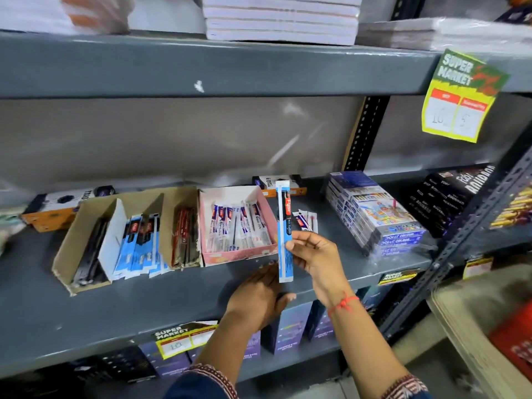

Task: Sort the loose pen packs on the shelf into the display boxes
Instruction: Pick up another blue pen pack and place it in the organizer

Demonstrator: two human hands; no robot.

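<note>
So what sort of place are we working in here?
Most likely a supermarket stationery aisle: metal shelving, a yellow price tag reading "Super Market", and display boxes of pen packs.

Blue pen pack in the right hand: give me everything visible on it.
The blue pen pack is a long, narrow sleeve, light blue with white edges, with a dark and red panel printed near the top; material looks like thin plastic or card. It stands near upright in front of the pink display box. The right hand pinches it mid-length; the left hand sits below, near its lower end, contact unclear.
</note>
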